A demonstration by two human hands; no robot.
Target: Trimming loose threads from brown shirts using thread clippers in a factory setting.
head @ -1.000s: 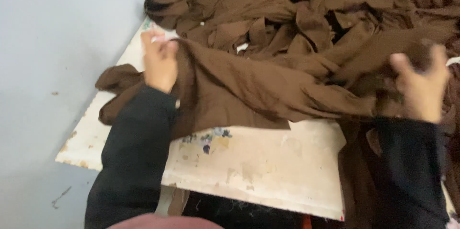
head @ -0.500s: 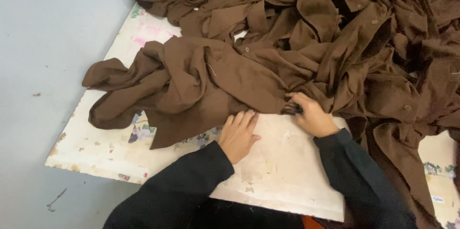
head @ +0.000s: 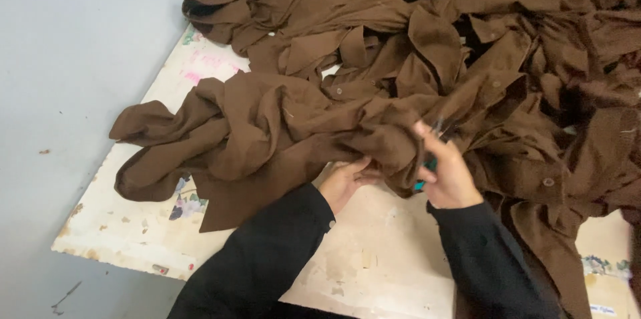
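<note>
Brown shirt (head: 267, 138) lies bunched on the near left part of the table (head: 133, 225), one sleeve trailing off toward the left edge, its hem gathered up between the two hands; the left hand (head: 344, 182) sits palm up under the fabric, fingers curled into a fold and gripping it; the right hand (head: 446, 171) is raised just beside it, fingers closed around a small teal tool (head: 425, 173) whose kind is too blurred to tell, its tip right against the cloth; both arms wear black sleeves (head: 267, 259). Behind and to the right, a big pile of brown shirts (head: 507, 58) spreads across the table, collars and buttons showing, all crumpled and unsorted; so by the look of it this one shirt is in hand and barely begun, nothing neatly set aside anywhere in view, and the heap is waiting; the grey floor (head: 60, 58) runs along the left.
</note>
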